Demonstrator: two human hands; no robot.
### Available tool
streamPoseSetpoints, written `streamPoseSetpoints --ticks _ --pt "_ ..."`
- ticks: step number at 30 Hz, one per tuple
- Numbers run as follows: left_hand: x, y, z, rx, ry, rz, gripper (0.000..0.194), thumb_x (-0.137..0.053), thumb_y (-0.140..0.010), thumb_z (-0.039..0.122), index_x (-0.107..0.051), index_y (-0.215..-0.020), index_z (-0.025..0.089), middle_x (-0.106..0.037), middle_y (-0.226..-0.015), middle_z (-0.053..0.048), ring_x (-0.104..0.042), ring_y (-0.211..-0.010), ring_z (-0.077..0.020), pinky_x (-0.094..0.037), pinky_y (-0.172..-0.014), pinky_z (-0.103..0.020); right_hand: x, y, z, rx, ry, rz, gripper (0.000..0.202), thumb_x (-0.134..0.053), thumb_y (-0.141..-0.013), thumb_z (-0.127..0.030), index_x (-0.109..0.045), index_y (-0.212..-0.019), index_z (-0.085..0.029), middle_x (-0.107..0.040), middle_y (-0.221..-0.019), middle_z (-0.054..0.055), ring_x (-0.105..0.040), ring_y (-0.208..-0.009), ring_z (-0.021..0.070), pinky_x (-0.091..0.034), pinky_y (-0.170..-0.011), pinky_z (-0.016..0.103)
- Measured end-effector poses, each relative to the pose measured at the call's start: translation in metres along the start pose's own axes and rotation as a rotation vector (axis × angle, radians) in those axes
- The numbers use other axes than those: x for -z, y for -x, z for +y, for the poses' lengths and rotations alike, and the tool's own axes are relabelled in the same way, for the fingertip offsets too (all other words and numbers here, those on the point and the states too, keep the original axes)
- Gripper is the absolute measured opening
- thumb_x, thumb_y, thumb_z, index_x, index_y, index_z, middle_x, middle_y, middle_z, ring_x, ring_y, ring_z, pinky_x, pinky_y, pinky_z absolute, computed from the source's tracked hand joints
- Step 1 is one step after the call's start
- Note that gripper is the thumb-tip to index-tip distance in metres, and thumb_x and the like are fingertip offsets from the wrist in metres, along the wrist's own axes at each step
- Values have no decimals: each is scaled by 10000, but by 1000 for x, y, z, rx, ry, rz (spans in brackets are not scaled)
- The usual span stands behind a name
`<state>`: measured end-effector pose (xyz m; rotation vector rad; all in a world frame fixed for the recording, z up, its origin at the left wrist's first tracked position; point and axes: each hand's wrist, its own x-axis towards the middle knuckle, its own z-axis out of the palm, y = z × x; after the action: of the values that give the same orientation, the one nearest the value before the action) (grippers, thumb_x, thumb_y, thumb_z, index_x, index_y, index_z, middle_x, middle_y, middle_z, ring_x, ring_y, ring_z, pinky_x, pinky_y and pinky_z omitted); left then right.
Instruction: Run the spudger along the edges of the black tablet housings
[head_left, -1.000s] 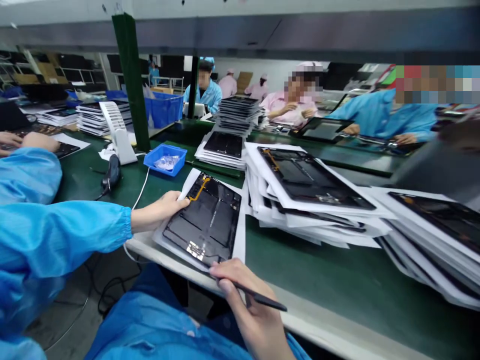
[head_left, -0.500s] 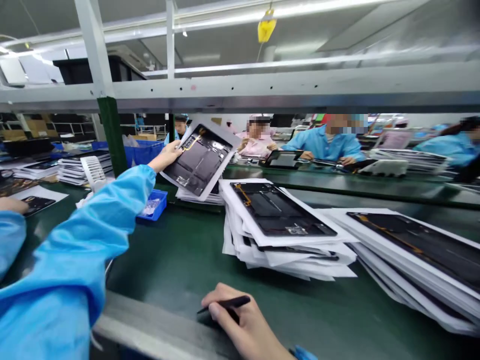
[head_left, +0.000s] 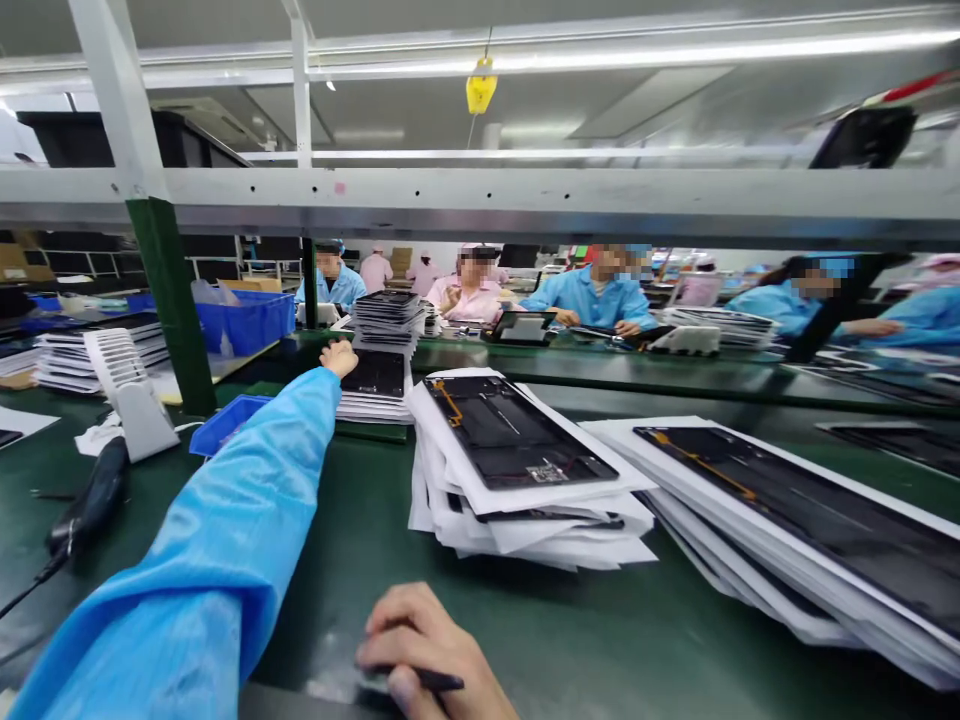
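My left hand [head_left: 339,357], at the end of an outstretched blue sleeve, is at the left edge of a far stack of tablet back housings [head_left: 377,374] layered with white sheets. Its fingers look apart, and no housing is lifted in it. My right hand [head_left: 431,650] is low at the front, closed around a slim black pen-like tool [head_left: 439,682]. Beyond it rises an uneven stack of white sheets [head_left: 517,535], topped by a dark housing [head_left: 517,430] with an orange flex cable. Another such stack, with a similar housing [head_left: 795,500] on top, is at the right.
A small blue tray [head_left: 229,424] sits beside my left sleeve. Left of it are a white slotted stand [head_left: 131,395] and a black corded tool [head_left: 94,500]. A green post [head_left: 174,305] and a metal shelf beam [head_left: 450,205] frame the bench. Co-workers sit across.
The housing and white sheet my left hand held up are out of its grasp; the hand is lower, at the far stack. My view has turned right. My right hand still holds the black tool.
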<state>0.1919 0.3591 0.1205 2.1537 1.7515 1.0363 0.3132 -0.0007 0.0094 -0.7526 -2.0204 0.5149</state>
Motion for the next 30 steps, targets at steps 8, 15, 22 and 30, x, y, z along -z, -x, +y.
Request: streamPoseSetpoints --ticks 8,15,22,30 --pt "3 90 1 -712 -130 -164 357 -543 -975 142 -625 -1312 226 -592 -1406 -79 -455 -1405 -259 -351 -1197 -474 140 -34 -1 -79 819 203 353 -426 -944 -89 -714 -1119 -194 -690 -981 111 -624 -923 246 -535 -855 431" --pt "21 168 -8 -998 -120 -233 352 -465 -950 94 -689 -1204 190 -704 -1212 -131 -597 -1247 -279 -446 -1087 -467 160 -42 -1 -126 813 -145 184 -602 -904 -137 -716 -1025 -214 -702 -993 68 -644 -939 201 -538 -823 323" --pt "34 196 -9 -974 -12 -273 319 -470 -943 110 -707 -1143 186 -710 -1163 -144 -628 -1193 -277 -458 -1058 -460 144 -47 -6 -111 980 -188 64 -624 -916 -159 -673 -937 -194 -665 -920 79 -544 -861 220 -437 -763 348" --pt "41 198 3 -665 308 -456 296 -496 -929 227 -736 -1098 195 -758 -1084 -97 -709 -1032 -262 -526 -970 -405 138 -54 -7 -83 1020 -162 182 -548 -871 -62 -609 -792 -215 -636 -837 44 -512 -808 195 -404 -709 305"
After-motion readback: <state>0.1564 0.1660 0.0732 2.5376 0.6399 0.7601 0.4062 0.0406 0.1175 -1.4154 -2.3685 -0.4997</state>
